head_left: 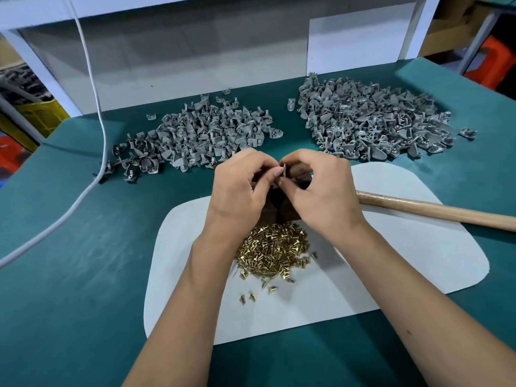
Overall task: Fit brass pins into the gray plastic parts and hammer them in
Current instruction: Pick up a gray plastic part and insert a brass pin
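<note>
My left hand (240, 185) and my right hand (321, 188) meet above the far edge of a white mat (391, 263). Together their fingertips pinch one small gray plastic part (284, 171); whether a pin sits in it is hidden by the fingers. A heap of brass pins (273, 251) lies on the mat just below my wrists, with a few strays nearer me. Two piles of gray plastic parts lie on the green table: one at the left (195, 135), one at the right (371, 115). The hammer's wooden handle (435, 212) lies at the right; its head is hidden behind my hands.
A white cable (103, 129) runs down the left side of the green table (69, 275) past the left pile. A white frame and panel (360, 37) stand behind the table. Yellow and orange crates show beyond both side edges.
</note>
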`<state>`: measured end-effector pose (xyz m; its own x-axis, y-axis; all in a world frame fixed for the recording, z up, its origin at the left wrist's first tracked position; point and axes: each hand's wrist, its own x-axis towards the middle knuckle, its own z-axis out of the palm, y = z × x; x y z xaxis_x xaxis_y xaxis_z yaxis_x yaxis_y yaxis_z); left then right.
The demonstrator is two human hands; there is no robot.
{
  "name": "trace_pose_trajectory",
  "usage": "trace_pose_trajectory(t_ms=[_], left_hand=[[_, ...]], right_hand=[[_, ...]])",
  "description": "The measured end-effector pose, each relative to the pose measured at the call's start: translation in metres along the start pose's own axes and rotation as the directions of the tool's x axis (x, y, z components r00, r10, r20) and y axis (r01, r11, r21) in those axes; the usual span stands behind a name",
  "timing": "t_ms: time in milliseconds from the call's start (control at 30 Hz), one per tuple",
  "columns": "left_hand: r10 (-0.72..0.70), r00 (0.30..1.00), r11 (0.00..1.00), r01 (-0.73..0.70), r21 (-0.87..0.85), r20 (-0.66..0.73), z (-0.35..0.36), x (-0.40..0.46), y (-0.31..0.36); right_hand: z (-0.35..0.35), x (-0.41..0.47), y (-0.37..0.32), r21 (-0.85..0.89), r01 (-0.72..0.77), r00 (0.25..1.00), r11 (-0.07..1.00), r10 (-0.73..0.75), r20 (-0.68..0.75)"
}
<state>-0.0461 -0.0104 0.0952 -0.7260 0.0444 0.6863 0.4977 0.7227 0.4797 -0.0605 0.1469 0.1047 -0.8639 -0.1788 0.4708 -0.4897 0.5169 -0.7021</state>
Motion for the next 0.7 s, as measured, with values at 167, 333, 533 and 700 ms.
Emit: trace_pose_trajectory(t_ms=[167, 333, 533, 700], left_hand=[[0.014, 1.0, 0.999, -0.014, 0.049, -0.003, 0.001, 0.001, 0.007], [-0.008, 1.0, 0.999, 0.008, 0.037, -0.013, 0.001, 0.001, 0.01], [-0.033, 0.999, 0.999, 0.034, 0.026, -0.043, 0.005, 0.0, 0.015], [-0.056, 0.996, 0.998, 0.058, 0.019, -0.069, 0.006, 0.0, 0.018]], right_hand=[[0.002, 0.0, -0.002, 0.078, -0.047, 0.998, 0.996, 0.05, -0.035], [0.006, -0.002, -0.004, 0.128, -0.078, 0.994, 0.989, 0.087, -0.069], [0.009, -0.002, -0.003, 0.156, -0.114, 0.988, 0.981, 0.128, -0.082], [0.011, -0.002, -0.002, 0.161, -0.117, 0.987, 0.98, 0.134, -0.094]])
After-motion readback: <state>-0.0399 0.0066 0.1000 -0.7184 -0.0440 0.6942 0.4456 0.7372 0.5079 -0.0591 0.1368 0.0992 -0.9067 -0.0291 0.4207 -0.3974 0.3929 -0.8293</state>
